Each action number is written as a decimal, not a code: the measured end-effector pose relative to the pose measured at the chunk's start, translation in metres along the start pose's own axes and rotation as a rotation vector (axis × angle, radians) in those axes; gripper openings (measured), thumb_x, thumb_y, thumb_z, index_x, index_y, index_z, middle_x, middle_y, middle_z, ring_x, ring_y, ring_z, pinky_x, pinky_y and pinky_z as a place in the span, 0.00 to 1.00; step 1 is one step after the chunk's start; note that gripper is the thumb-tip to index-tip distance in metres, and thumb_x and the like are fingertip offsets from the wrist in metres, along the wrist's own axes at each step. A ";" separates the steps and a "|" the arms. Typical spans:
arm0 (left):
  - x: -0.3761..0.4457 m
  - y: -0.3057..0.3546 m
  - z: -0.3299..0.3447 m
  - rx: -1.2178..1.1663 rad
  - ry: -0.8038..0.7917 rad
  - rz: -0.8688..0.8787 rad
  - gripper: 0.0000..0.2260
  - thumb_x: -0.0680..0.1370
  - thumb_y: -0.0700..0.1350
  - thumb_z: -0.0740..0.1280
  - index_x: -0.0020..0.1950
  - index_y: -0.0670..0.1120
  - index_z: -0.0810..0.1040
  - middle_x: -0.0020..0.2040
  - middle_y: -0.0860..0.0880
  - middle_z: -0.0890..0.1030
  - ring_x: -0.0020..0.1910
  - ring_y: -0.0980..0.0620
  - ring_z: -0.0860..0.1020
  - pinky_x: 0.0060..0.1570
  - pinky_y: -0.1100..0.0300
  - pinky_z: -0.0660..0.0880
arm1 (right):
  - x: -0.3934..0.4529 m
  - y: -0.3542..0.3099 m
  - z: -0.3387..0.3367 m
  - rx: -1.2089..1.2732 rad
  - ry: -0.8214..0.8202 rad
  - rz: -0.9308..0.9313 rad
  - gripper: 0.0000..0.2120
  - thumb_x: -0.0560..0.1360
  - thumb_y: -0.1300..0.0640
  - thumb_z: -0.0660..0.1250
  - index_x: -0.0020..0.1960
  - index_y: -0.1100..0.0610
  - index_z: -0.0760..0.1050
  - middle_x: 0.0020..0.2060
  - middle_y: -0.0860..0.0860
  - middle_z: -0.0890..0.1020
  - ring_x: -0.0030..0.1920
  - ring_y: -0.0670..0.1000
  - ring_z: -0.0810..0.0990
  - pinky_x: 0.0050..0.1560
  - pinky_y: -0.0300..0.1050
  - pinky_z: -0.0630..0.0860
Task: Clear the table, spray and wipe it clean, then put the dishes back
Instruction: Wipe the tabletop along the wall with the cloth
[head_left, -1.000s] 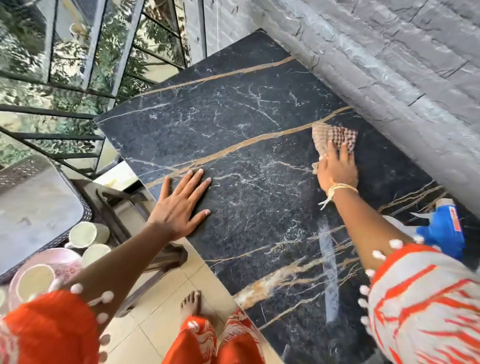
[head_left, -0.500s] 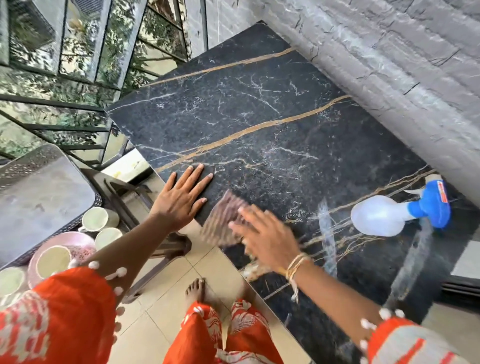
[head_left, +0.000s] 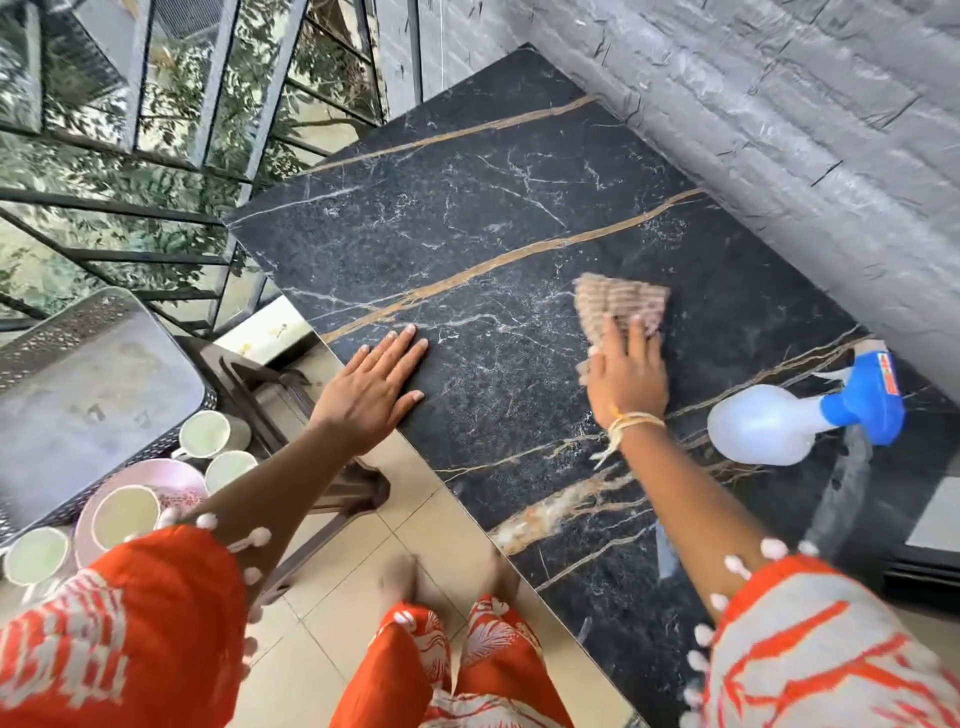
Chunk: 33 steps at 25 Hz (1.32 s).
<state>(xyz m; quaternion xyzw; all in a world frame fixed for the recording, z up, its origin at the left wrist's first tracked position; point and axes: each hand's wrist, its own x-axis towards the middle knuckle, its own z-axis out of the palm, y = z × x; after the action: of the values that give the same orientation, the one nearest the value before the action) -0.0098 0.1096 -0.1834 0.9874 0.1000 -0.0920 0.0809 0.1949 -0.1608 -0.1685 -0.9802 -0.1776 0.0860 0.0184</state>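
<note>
Checked cloth (head_left: 621, 306) under right hand (head_left: 628, 376), pressed flat on marble table (head_left: 467, 208) (fingers extended); left hand (head_left: 371, 387) flat, unclenched, at table edge.

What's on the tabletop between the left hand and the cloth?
Nothing: in the head view only bare dark marble table lies between the left hand and the cloth under the right hand.

Home balcony: railing (head_left: 156, 171), marble table (head_left: 467, 218).
</note>
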 end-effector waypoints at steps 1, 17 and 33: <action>0.000 -0.005 -0.002 -0.028 0.001 -0.007 0.31 0.80 0.62 0.40 0.80 0.50 0.44 0.79 0.50 0.45 0.78 0.51 0.49 0.77 0.52 0.50 | -0.020 -0.020 0.004 -0.011 -0.017 -0.104 0.26 0.80 0.46 0.52 0.78 0.48 0.56 0.77 0.57 0.59 0.75 0.64 0.58 0.72 0.61 0.64; -0.001 -0.024 -0.016 -0.250 -0.096 0.086 0.26 0.83 0.47 0.54 0.80 0.49 0.49 0.80 0.51 0.47 0.79 0.51 0.47 0.77 0.53 0.48 | -0.007 -0.022 0.000 0.064 -0.005 -0.145 0.23 0.79 0.49 0.58 0.74 0.45 0.64 0.76 0.54 0.61 0.72 0.60 0.65 0.67 0.59 0.70; -0.007 -0.022 0.000 -0.111 0.031 0.023 0.26 0.82 0.49 0.52 0.79 0.47 0.49 0.80 0.48 0.49 0.78 0.49 0.53 0.76 0.55 0.50 | -0.047 -0.080 0.013 -0.053 -0.117 -0.820 0.21 0.80 0.48 0.57 0.72 0.44 0.66 0.75 0.53 0.65 0.72 0.60 0.68 0.70 0.60 0.67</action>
<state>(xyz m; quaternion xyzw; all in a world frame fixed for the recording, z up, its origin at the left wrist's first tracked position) -0.0213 0.1298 -0.1856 0.9838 0.0948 -0.0700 0.1351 0.1215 -0.1026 -0.1683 -0.8217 -0.5564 0.1227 0.0157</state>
